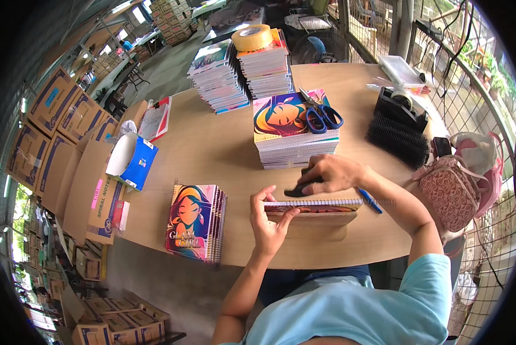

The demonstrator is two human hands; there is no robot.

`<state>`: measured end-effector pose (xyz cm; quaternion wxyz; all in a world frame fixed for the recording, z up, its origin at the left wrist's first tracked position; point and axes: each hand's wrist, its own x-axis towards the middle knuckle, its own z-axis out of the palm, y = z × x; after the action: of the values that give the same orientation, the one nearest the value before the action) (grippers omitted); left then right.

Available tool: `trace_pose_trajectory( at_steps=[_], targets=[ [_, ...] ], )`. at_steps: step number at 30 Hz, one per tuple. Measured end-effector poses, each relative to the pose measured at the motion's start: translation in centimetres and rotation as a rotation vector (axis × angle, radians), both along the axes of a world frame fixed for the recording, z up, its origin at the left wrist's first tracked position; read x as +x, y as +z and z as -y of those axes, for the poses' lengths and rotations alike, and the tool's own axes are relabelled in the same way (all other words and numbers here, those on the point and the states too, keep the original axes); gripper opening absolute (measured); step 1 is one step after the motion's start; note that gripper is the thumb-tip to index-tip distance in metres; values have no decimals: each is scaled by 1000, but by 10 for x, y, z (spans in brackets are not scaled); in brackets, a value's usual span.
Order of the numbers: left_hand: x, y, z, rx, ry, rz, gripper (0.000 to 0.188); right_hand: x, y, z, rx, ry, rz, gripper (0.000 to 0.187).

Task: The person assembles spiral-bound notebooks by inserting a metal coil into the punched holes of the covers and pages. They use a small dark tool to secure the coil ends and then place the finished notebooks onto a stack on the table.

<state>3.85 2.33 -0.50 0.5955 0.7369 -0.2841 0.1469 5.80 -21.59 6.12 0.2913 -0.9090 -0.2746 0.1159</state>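
My left hand [268,227] grips a spiral notebook [321,210] by its left end, thumb in front and fingers behind. The notebook stands on edge, its coil upward. Over that coil, my right hand [334,172] is closed on a black hand tool [297,191]; the fingers cover much of it, so its exact kind does not show. Close by the notebook's right end lies a blue pen [371,202]. Behind my hands rises a notebook stack [297,154], topped by blue-handled scissors [323,118]. To the left sits a smaller pile of spiral notebooks [190,221].
Two taller notebook stacks [219,80] stand at the back, one bearing a tape roll [252,38]. On the right are a tape dispenser [404,109], black coils [397,140] and a pink bag [455,190]. A blue box [138,164] and cartons [91,192] line the left.
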Motion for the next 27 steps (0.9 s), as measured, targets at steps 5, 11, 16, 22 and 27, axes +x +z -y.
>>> trace_pose_trajectory(
  at_steps=[5,11,16,22,27],
  targets=[
    [-1,2,0,-4,11,-4,64,7,0,-10,198,49,-139,55],
    [12,-10,-31,-285,-89,-261,51,13,-2,-15,356,34,-188,52],
    [13,-5,-34,-264,-118,-243,66,27,-23,-18,771,218,-232,51],
    [15,-3,-38,-329,-110,-304,79,39,-13,-29,564,68,-313,62],
    [19,-5,-39,-286,-113,-260,76,34,-34,-30,80,-92,-73,66]
  ],
)
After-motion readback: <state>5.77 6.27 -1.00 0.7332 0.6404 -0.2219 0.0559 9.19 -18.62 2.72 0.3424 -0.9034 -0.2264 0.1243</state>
